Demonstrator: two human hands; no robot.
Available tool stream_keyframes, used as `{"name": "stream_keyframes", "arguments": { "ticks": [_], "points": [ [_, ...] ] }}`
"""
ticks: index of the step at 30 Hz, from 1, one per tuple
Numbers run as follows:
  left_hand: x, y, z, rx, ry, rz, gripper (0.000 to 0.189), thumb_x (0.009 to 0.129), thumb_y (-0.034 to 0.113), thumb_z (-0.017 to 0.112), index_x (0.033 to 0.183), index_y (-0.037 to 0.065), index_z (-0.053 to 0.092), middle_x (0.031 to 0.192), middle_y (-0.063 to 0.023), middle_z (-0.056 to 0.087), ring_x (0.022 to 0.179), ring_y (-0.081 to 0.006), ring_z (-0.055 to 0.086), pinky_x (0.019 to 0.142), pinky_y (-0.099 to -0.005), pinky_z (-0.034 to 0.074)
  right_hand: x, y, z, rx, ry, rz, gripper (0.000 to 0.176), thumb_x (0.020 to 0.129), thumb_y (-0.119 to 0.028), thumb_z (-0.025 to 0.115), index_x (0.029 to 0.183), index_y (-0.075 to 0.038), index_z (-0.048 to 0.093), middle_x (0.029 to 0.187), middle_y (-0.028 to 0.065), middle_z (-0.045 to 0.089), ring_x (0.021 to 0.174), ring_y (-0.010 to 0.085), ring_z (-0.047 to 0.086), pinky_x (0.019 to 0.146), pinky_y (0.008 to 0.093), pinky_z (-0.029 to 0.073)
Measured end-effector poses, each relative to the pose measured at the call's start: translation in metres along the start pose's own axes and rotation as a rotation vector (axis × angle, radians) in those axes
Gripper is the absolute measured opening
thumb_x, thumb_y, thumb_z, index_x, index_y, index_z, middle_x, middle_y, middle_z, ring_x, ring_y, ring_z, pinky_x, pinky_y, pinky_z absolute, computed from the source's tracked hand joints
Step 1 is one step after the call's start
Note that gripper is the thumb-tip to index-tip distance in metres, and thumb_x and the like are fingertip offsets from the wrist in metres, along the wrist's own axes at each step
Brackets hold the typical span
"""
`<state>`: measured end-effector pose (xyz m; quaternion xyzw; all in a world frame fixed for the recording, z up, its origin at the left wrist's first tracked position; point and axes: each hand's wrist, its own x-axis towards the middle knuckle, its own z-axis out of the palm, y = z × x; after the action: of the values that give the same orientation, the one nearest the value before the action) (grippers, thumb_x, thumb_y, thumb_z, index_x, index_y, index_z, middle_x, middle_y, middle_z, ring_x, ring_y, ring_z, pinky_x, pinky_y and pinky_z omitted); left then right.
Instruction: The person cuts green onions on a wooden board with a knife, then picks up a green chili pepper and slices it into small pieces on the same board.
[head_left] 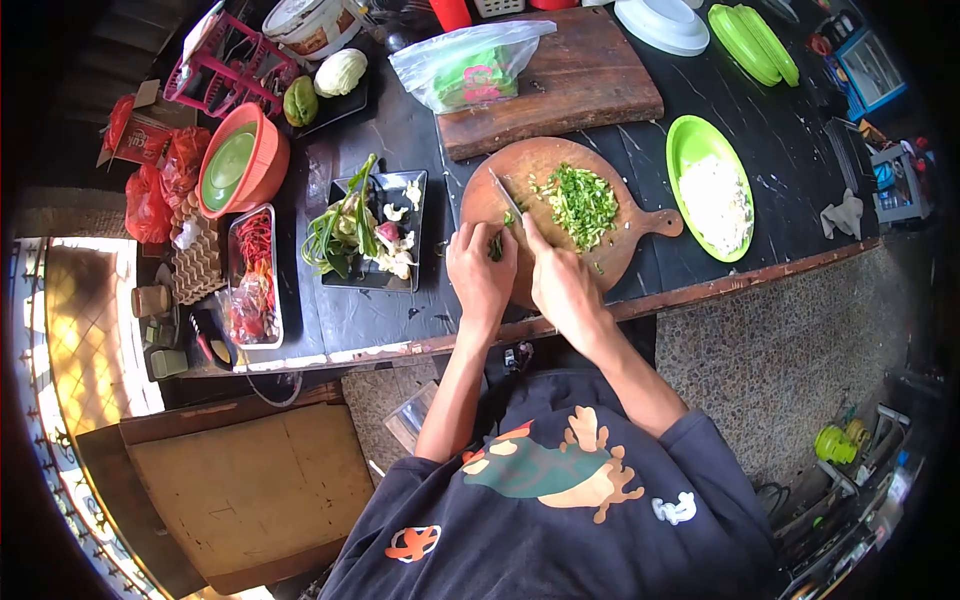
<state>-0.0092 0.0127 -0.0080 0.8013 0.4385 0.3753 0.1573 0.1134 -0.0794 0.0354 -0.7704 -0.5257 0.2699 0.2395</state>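
Note:
On the round wooden board (pixel 540 160) lies a heap of chopped greens (pixel 582 205). My right hand (pixel 562 278) is closed around a knife (pixel 504 190), its blade angled up and left over the board's left half. Just left of the blade, my left hand (pixel 482 262) holds a small bunch of green leaves (pixel 495 247) with its fingers curled, near the board's left edge. A few cut bits lie by the blade. Further left, a black square plate (pixel 370 284) bears leafy stalks, a small reddish bulb and pale pieces.
Behind the round board sits a thick wooden block (pixel 600 70) with a plastic bag (pixel 470 70). A green oval dish (pixel 683 140) with white shreds is right. A tray of red chillies (pixel 256 275) and an orange basket (pixel 265 160) stand left.

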Motion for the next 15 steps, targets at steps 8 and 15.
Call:
{"name": "stream_keyframes", "arguments": {
  "ticks": [8, 15],
  "points": [
    [-0.006, 0.0, 0.004, -0.05, 0.016, -0.066, 0.012, 0.094, 0.005, 0.081, 0.099, 0.006, 0.071, 0.095, -0.0116, 0.067, 0.091, -0.0346, 0.065, 0.084, -0.0478, 0.05, -0.013, 0.014, -0.023, 0.058, 0.14, -0.017, 0.064, 0.111, -0.006, 0.057, 0.174, -0.002, 0.045, 0.077, 0.0301, 0.073, 0.071, 0.0435, 0.079, 0.07, 0.0535, 0.063],
    [-0.008, -0.002, 0.006, -0.069, 0.015, -0.061, 0.014, 0.094, 0.004, 0.081, 0.101, 0.005, 0.07, 0.099, -0.0125, 0.066, 0.097, -0.0357, 0.065, 0.086, -0.0486, 0.049, -0.042, 0.003, -0.004, -0.102, 0.091, -0.057, 0.072, 0.108, -0.003, 0.059, 0.177, -0.022, 0.048, 0.086, 0.0276, 0.071, 0.081, 0.0491, 0.076, 0.077, 0.0582, 0.063]
  ]
}}
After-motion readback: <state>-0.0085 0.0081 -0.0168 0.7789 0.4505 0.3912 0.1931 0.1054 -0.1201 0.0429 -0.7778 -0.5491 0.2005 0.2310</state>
